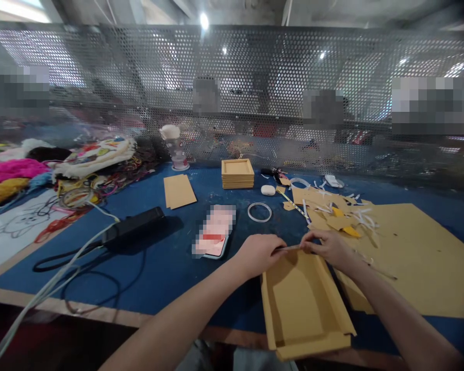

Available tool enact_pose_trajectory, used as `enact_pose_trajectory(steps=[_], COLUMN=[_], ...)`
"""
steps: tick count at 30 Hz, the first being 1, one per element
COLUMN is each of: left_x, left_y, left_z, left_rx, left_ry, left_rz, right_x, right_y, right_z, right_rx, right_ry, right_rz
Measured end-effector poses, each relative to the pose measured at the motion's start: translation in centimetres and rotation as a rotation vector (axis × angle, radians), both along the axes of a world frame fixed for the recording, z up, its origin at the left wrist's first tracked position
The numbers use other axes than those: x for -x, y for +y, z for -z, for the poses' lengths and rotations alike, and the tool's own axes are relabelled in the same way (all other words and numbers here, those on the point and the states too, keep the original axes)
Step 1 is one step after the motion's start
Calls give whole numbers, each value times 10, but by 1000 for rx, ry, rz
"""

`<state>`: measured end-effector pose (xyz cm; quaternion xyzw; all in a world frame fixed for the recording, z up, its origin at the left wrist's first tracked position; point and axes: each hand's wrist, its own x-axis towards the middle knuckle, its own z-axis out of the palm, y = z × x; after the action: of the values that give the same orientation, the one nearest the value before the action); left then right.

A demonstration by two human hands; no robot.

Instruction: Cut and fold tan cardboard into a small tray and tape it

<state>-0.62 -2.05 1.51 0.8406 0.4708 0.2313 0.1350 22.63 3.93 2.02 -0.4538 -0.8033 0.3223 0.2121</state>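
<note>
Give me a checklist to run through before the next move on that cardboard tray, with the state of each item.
1. Both hands on the work: ok. The left hand and right hand meet at the far edge of the cardboard tray.
2. Strip gripped: ok. A thin strip is pinched between the two hands.
3. Tray fully supported: not ok. Its near end hangs over the table edge.
4. Strip stuck to the tray: cannot tell.
5. Phone out of the way: ok, it lies left of the hands, apart from them.
6. Scraps kept off the tray: ok.
</note>
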Motion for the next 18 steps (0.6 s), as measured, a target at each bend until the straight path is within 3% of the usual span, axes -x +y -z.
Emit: enact_pose_trajectory(steps=[9, 18], left_x=[4, 6], left_y=[2, 0], left_z=[-1, -2], left_rx=[60, 85], left_ry=[17, 49], left_rz=[-58, -73], right_x=[-1, -4], right_y=[2, 6], right_z=[-2, 3], right_rx=[51, -40], right_ry=[-20, -41], right_rz=[-20, 23])
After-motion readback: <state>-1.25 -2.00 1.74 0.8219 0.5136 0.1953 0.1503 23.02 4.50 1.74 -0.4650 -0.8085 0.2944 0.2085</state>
